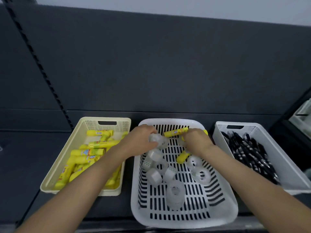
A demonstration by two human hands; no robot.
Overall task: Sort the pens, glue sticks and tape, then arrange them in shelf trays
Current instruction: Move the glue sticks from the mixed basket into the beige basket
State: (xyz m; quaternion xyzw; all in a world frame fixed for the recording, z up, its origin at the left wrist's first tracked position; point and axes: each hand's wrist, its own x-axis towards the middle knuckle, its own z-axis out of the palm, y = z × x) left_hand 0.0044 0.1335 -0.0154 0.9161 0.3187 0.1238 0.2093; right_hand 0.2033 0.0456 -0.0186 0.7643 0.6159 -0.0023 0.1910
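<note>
Three plastic trays are set side by side on a dark, matte shelf (pixel 25 165), with narrow gaps between them. The cream tray (pixel 58 165) on the left has finely perforated walls and a slot handle, and is filled with yellow, cylindrical glue sticks (pixel 87 152) lying in a loose heap. The middle basket (pixel 185 217) is white, with rounded corners and long slotted openings in its floor and walls. Clear, ring-shaped tape rolls (pixel 175 190) are scattered across its floor, and bare slotted floor is left open along its near edge. The white tray (pixel 286 165) on the right holds black pens (pixel 249 152) piled lengthwise.

Both bare forearms are reached forward into the far half of the basket. The left hand (pixel 141 142) is curled, knuckles up, around a tape roll (pixel 158 140). The right hand (pixel 196 142) is closed, palm down, over yellow glue sticks: one stick (pixel 175 132) juts out leftward by the far wall, and another end (pixel 182 157) shows below the wrist. Which stick is actually gripped cannot be told.
</note>
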